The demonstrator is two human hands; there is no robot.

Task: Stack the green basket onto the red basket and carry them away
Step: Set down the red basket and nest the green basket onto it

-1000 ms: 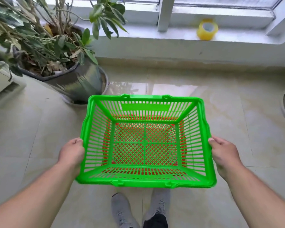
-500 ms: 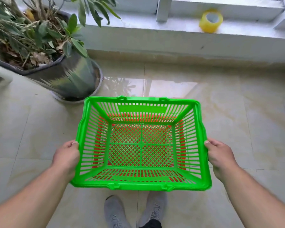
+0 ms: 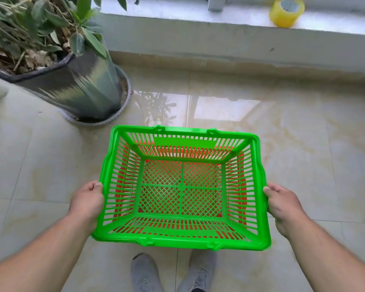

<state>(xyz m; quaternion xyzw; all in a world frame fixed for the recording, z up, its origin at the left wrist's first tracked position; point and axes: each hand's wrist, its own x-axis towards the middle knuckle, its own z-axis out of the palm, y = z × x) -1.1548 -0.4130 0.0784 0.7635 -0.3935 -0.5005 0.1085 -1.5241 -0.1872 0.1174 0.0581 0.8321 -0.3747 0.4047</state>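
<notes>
The green basket is nested inside the red basket, whose red slats show through the green lattice. I hold the stack in the air above the tiled floor. My left hand grips the left rim with the thumb on top. On the opposite rim, my right hand holds on the same way. The red basket's rim is hidden under the green one.
A large potted plant stands on a saucer at the left, close to the basket's far left corner. A low ledge runs along the back with a yellow tape roll on it. My grey shoes are below the baskets.
The view has tilted downward and moved toward the plant and ledge. Both hands keep the same grip on the stacked baskets.
</notes>
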